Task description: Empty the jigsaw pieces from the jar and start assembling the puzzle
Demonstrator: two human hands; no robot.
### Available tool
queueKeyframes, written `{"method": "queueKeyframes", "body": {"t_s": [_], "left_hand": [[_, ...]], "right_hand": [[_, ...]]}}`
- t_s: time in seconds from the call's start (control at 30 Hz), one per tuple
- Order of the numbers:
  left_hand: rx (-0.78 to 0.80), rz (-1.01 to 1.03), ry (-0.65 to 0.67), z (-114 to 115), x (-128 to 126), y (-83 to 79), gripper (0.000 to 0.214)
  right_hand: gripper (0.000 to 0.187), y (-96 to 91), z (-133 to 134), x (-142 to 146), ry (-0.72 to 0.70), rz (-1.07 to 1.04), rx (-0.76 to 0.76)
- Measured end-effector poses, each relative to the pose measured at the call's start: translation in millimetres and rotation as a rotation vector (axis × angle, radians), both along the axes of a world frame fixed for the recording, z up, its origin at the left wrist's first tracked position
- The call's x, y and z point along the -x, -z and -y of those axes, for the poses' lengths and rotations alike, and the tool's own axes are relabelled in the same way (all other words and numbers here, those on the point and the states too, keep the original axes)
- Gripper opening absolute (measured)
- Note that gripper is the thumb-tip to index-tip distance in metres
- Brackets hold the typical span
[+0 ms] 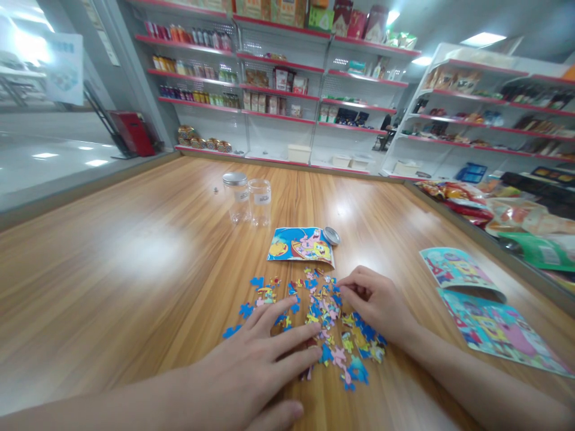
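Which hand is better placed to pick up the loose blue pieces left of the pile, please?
Left, probably: the left hand lies flat, fingers spread, right beside those blue pieces, while the right hand is curled at the right side of the pile.

Wooden table (135,251); stocked red-edged white shelves (278,90) behind; ceiling lights (483,39) lit.

Bright ceiling lights glare on the wooden table (135,251); edges warped, slightly blurred.

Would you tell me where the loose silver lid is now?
In the head view, the loose silver lid lies on the wooden table at the picture card's far right corner.
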State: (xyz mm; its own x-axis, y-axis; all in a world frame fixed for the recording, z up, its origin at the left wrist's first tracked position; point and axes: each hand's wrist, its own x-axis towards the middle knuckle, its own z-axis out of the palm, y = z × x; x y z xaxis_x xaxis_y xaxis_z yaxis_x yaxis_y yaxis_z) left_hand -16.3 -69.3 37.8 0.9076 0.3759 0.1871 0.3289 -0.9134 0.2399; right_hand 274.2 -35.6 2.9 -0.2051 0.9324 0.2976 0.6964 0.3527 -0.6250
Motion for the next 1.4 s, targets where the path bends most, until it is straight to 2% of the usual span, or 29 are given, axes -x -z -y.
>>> {"method": "queueKeyframes", "body": {"t_s": [0.17, 0.3, 0.43, 0.57, 0.7, 0.9, 1.0, 1.1, 1.23, 1.4], "left_hand": [[-0.010, 0.005, -0.006, 2, -1, 1.3, 0.058], [-0.042, 0.075, -0.091, 2, 0, 10.4, 0.061], [-0.030, 0.176, -0.176, 1, 2, 21.5, 0.047], [-0.016, 0.242, -0.103, 4, 4, 22.1, 0.033], [-0.014, 0.277, -0.051, 6, 2, 16.6, 0.034], [0.006, 0.258, -0.080, 4, 1, 16.2, 0.040], [-0.008, 0.269, -0.083, 5, 1, 16.0, 0.036], [-0.043, 0.292, -0.059, 5, 1, 14.7, 0.028], [-0.075, 0.309, -0.045, 6, 0, 17.1, 0.017], [-0.086, 0.288, -0.068, 4, 1, 23.1, 0.026]], "right_hand": [[0.014, 0.4, 2, 0, -0.030, -0.010, 0.018], [0.016, -2.9, -3, 0, 0.015, 0.009, -0.022], [0.018, -3.6, -10, -4, 0.043, 0.036, -0.056], [0.017, -2.5, -11, -5, -0.010, 0.039, -0.053], [0.018, -1.7, -9, -5, -0.033, 0.050, -0.068], [0.017, -2.5, -4, -5, -0.070, 0.061, -0.133], [0.016, -4.7, 1, -2, -0.131, 0.071, -0.223], [0.024, -5.8, 7, 3, -0.225, 0.104, -0.282], [0.032, -6.2, 11, 8, -0.309, 0.138, -0.274], [0.031, -6.9, 9, 7, -0.270, 0.079, -0.255]]}}
